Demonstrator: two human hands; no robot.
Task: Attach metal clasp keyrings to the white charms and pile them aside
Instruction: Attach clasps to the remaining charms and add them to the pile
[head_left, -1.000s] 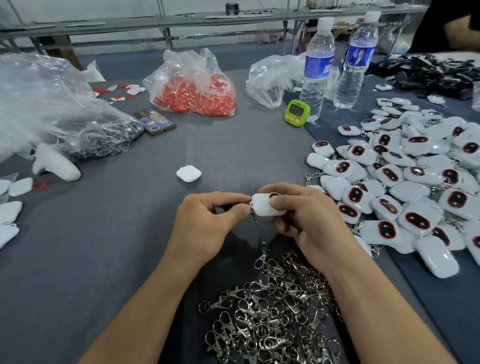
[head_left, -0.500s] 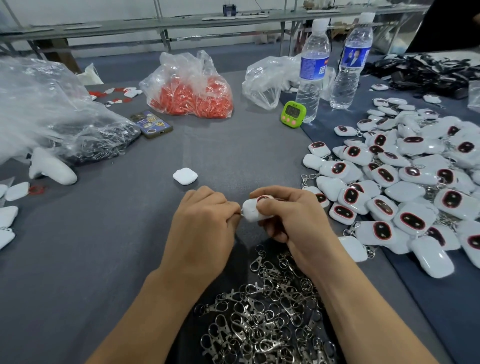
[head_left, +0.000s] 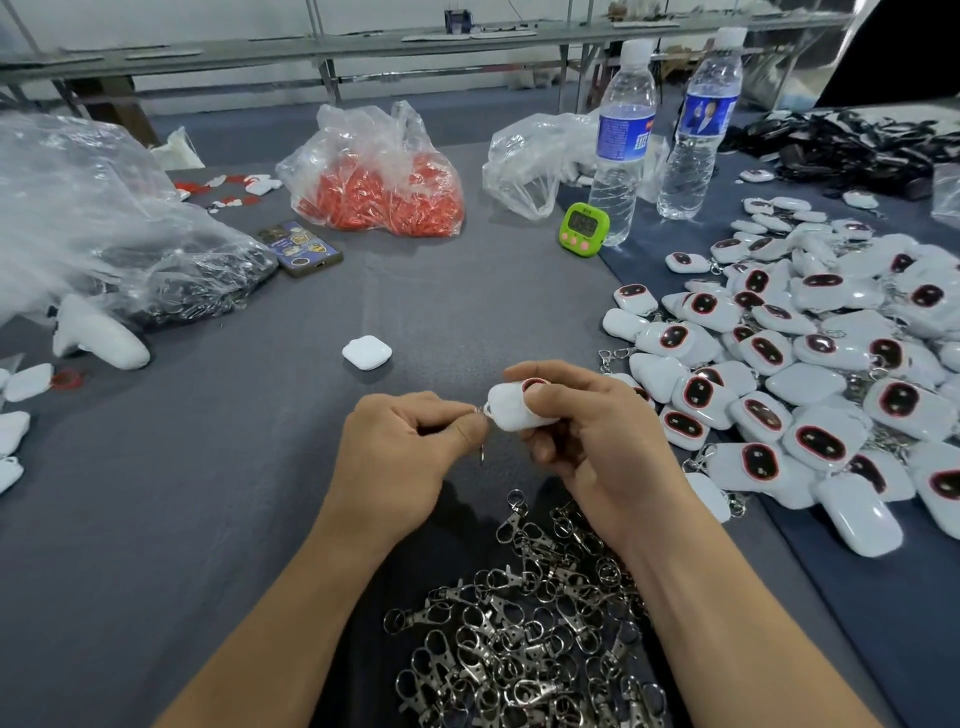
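My right hand (head_left: 587, 431) grips a white charm (head_left: 511, 408) with a dark red-rimmed oval on its upper face, held just above the grey table. My left hand (head_left: 410, 447) pinches a metal clasp keyring (head_left: 482, 434) at the charm's left end; most of the clasp is hidden by my fingers. A heap of loose metal clasp keyrings (head_left: 530, 623) lies close in front of me, between my forearms. A large pile of white charms (head_left: 810, 374) with clasps on them spreads over the right side. One lone white charm (head_left: 367, 352) lies face down at centre.
Two water bottles (head_left: 621, 140) and a green timer (head_left: 584, 229) stand at the back right. A bag of orange parts (head_left: 379, 182), a phone (head_left: 300, 248) and a big clear plastic bag (head_left: 93, 218) sit at the back left. More white pieces (head_left: 13, 431) lie by the left edge.
My hands have stayed together at the centre, turning the charm slightly; the left fingers have shifted on the clasp at its end.
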